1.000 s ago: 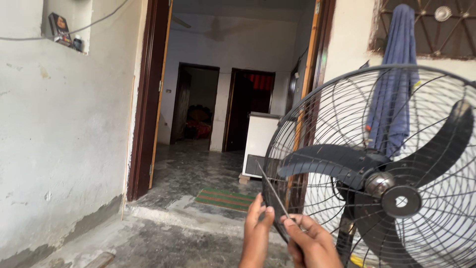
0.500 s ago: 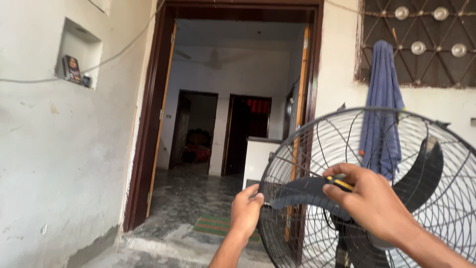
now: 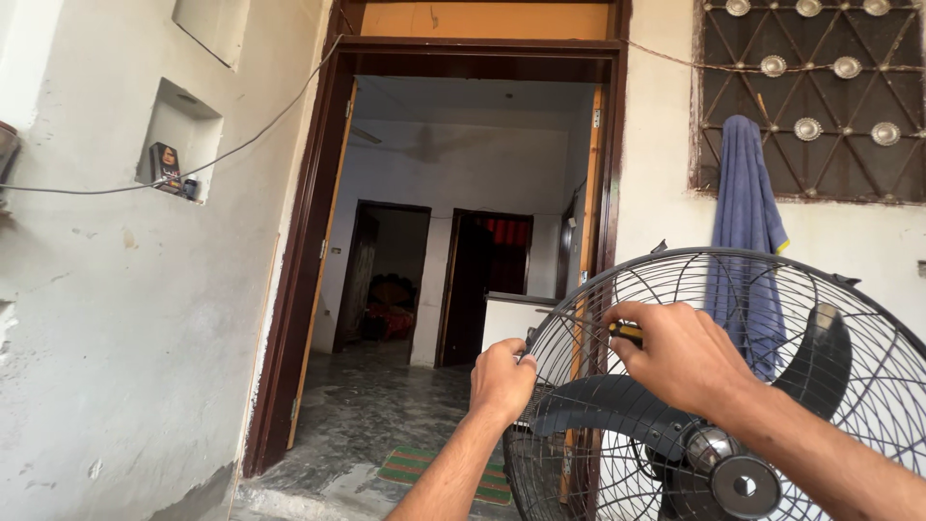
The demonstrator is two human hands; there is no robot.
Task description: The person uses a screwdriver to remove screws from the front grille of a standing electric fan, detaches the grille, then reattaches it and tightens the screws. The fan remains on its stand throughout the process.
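black wire fan guard [image 3: 617, 289] is under work at its upper left rim; the fan stands low and right in the view, just before a dark wooden door frame [image 3: 309, 251], its dark blades [image 3: 617, 405] and shiny hub [image 3: 714, 449] seen through the wires. left hand [image 3: 502, 378] is closed on the rim of the guard at the left edge, fingers curled over the outer ring. right hand [image 3: 680, 352] is wrapped shut round a screwdriver [image 3: 625, 333], of which only a yellow-and-black bit of handle shows at the thumb side; the tip is pointed leftward toward the rim near the left hand, but its exact seat cannot be made out.

judgement on the step: a fastener at the rim appears to be addressed. for a clean result the guard is best steadied by the left hand close to, but not in line with, the tool tip, so a slip is not taken by the fingers. the shaft should be kept square to the fastener and pressed in before turning; the wires are thin and springy, so force should be fed slowly.

around: a blue cloth [image 3: 748, 222] is hung from a dark window grille [image 3: 820, 96] behind the fan; a wall niche [image 3: 178, 145] with a small box lies far left, a wire [image 3: 251, 140] running past it.
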